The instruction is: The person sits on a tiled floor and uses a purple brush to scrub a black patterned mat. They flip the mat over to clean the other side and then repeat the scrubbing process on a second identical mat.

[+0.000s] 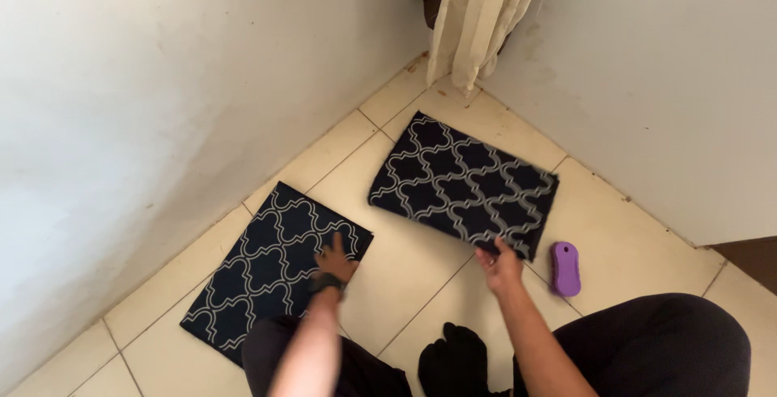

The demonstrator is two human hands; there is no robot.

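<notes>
head view: the left hand point(334, 258) lies flat, fingers spread, on one dark patterned mat point(271, 267) by the left wall point(162, 97). the right hand point(500, 266) pinches the near edge of a second mat point(463, 185) toward the tiled floor point(413, 259) corner. both look light, limp and floppy; edges or corners grip best. a purple brush point(565, 267) lies beside it.

Tiled floor point(405, 271), two mats point(465, 182), brush point(565, 267)

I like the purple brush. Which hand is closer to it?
Right. The right hand pinches a mat edge just beside the brush; the left hand rests on the other mat, farther away.
</notes>
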